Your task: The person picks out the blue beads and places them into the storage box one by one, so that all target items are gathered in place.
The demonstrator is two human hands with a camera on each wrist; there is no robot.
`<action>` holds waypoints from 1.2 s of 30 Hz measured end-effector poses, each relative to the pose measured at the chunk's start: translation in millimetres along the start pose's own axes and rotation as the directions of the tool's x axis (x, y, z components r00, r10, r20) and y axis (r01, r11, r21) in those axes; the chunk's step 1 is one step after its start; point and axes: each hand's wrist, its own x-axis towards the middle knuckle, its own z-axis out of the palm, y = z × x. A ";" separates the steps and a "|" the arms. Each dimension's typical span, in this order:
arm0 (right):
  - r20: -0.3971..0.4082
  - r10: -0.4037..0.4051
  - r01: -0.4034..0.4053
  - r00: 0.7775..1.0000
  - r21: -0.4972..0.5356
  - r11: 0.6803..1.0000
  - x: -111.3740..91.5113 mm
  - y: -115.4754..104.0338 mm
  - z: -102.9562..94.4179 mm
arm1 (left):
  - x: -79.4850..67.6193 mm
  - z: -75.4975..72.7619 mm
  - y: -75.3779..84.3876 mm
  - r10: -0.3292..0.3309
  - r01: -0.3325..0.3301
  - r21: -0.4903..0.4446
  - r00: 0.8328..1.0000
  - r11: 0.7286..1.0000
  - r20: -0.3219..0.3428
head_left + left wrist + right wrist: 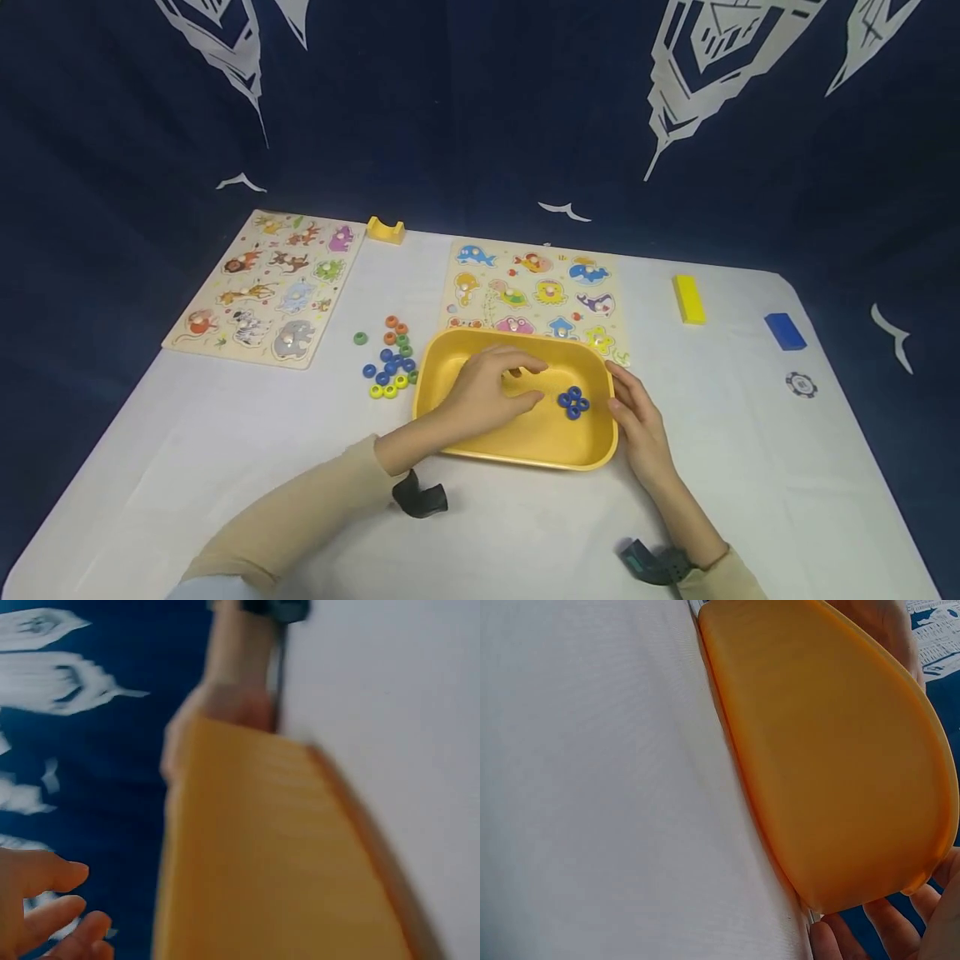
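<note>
A yellow plastic tray [517,454] sits on the white table, and several small blue rings [573,402] lie together in its right half. Over the tray's middle hovers my left hand [487,392], its thumb and fingers curved and apart with nothing between them. In the left wrist view its fingers [71,904] show loosely bent beside the tray wall. My right hand [641,425] touches the tray's right end from outside, fingers fairly straight. The right wrist view shows those fingers [892,926] against the tray's outer end. Left of the tray are loose blue rings [390,367], with orange, green and yellow ones.
An animal peg puzzle board [330,308] lies at the far left, and a sea-creature board [536,283] behind the tray, partly covered by it. A yellow arch block [386,231] stands at the back. To the right are a yellow block [689,300], a blue block [785,332] and a poker chip [801,384].
</note>
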 end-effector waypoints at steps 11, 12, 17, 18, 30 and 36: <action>-0.013 0.013 -0.013 1.000 -0.023 1.000 0.7 -1.3 -1.4 | -64.7 -69.2 -61.6 -0.116 0.066 -0.119 0.865 0.991 -0.489; -0.012 0.015 -0.015 1.000 -0.018 1.000 0.7 -1.4 -1.4 | -69.3 -73.0 -69.4 -0.140 0.098 -0.110 0.850 0.989 -0.508; -0.010 0.019 -0.019 1.000 -0.010 1.000 0.5 -1.1 -0.9 | -83.0 -87.4 -101.6 -0.262 0.235 -0.121 0.787 0.964 -0.559; -0.011 0.020 -0.020 1.000 -0.006 1.000 0.4 -1.0 -0.8 | -84.1 -88.9 -105.8 -0.283 0.256 -0.129 0.778 0.958 -0.561; -0.007 0.024 -0.024 1.000 0.013 1.000 -1.8 -14.6 2.9 | -90.5 -82.0 -138.5 -0.385 0.436 0.005 0.800 0.900 -0.460; -0.008 0.023 -0.023 1.000 0.001 1.000 -3.7 -26.8 4.7 | -89.1 -79.8 -141.9 -0.347 0.445 0.143 0.830 0.884 -0.438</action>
